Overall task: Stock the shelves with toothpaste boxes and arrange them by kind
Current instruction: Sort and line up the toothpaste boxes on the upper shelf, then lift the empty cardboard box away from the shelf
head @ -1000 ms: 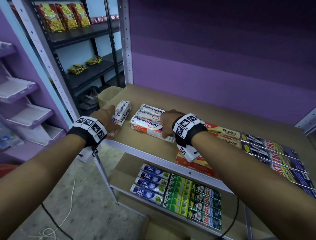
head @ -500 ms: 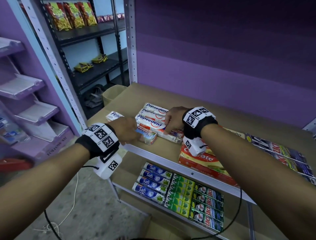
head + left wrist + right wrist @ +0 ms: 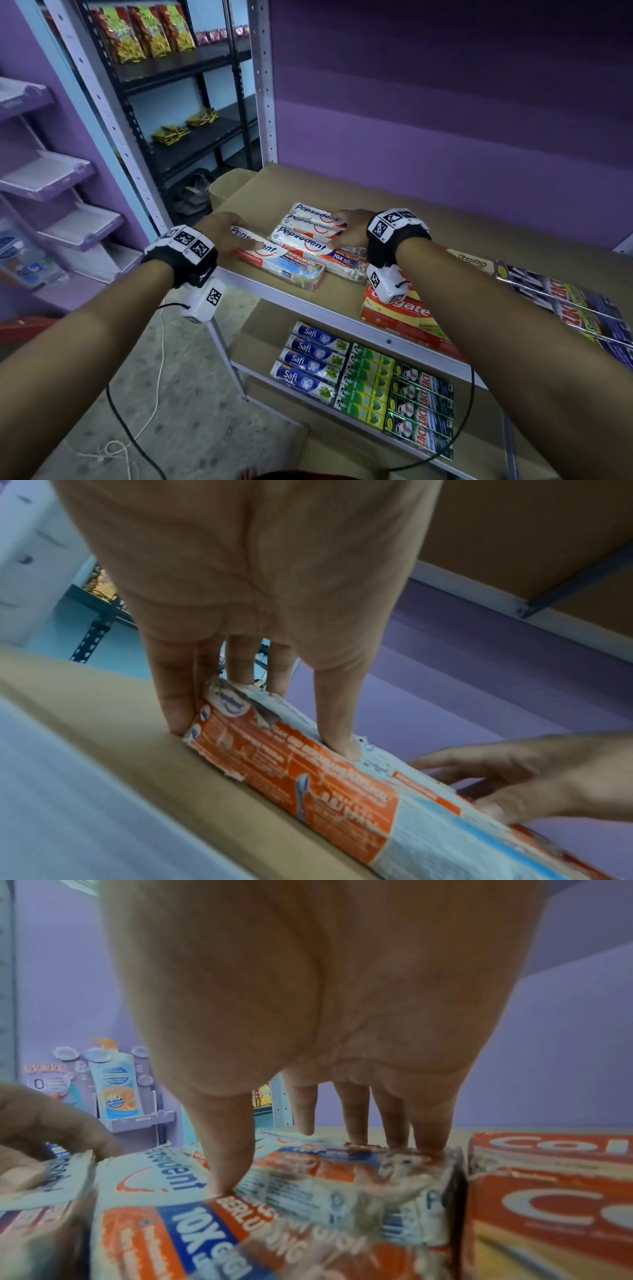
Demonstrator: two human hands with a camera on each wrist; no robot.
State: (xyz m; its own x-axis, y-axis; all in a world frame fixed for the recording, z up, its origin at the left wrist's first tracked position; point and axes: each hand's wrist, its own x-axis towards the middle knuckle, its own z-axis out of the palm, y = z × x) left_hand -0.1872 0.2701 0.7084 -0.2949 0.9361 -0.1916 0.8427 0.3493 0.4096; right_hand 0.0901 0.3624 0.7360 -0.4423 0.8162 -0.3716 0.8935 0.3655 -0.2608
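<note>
pepsodent row almost squared up, the other kinds already grouped

my left hand (image 3: 224, 233) lies with straight fingers on the left end of the front pepsodent box (image 3: 284, 265), centre of the head view. my right hand (image 3: 349, 228) presses spread fingertips on the other pepsodent boxes (image 3: 308, 236) just behind it. neither hand clamps anything. the front box looks not yet flush with its neighbours, so i judge that nudging it in is what's left here. colgate boxes (image 3: 407, 313) and dark boxes (image 3: 561, 298) sit grouped at right. safi boxes (image 3: 308, 359), green boxes (image 3: 366, 390) and zact boxes (image 3: 419, 411) fill the lower shelf (image 3: 260, 337).

Shop: shelves (image 3: 308, 306) of toothpaste boxes (image 3: 301, 240)
</note>
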